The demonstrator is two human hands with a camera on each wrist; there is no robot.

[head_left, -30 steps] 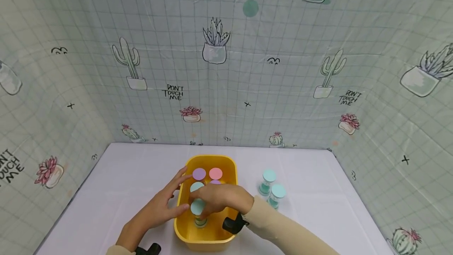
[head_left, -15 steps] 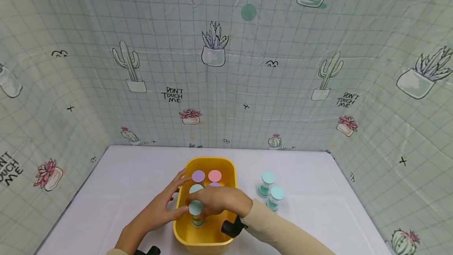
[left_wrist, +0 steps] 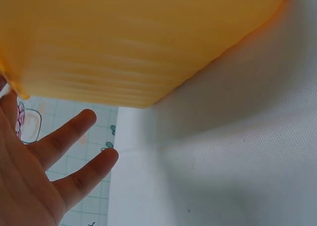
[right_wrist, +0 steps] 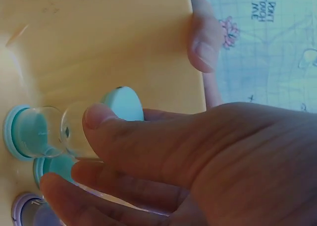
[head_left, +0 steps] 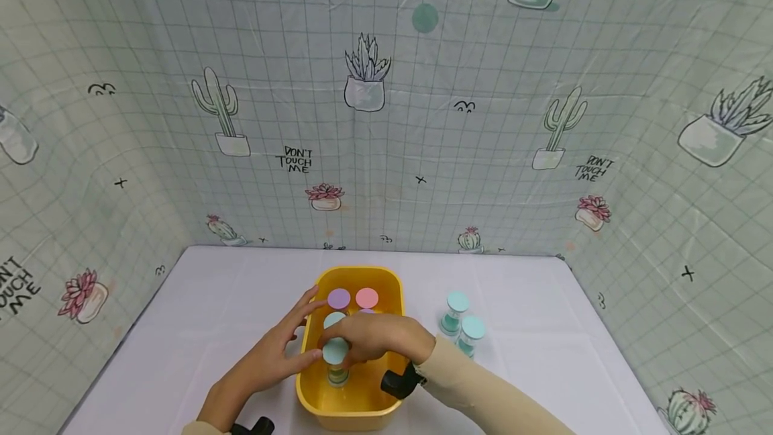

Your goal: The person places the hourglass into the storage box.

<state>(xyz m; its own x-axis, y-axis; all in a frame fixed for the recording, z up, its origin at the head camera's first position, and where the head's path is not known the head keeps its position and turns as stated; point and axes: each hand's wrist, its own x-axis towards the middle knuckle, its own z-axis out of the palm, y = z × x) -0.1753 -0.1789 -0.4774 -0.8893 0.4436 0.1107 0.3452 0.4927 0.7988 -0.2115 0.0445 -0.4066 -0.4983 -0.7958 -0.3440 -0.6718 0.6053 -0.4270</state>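
Note:
In the head view my right hand (head_left: 377, 340) reaches into a yellow bin (head_left: 368, 403) and holds a sand timer (head_left: 335, 352) with a teal cap. The timer stands upright, its base low in the bin. In the right wrist view, thumb and fingers are on either side of the timer's glass (right_wrist: 79, 129), and teal sand shows in its lower bulb. My left hand (head_left: 278, 349) rests at the bin's left rim, fingers spread, with the thumb reaching over the edge. The left wrist view has two straight fingers (left_wrist: 81, 179) apart from the bin's outer wall (left_wrist: 124, 42).
Beyond my right hand, purple-capped (head_left: 339, 299), pink-capped (head_left: 366, 298) and teal-capped (head_left: 334, 319) sand timers stand inside the bin. Two teal-capped timers, one farther back (head_left: 457, 307) and one nearer (head_left: 472, 331), stand on the white table (head_left: 531, 354) to the right.

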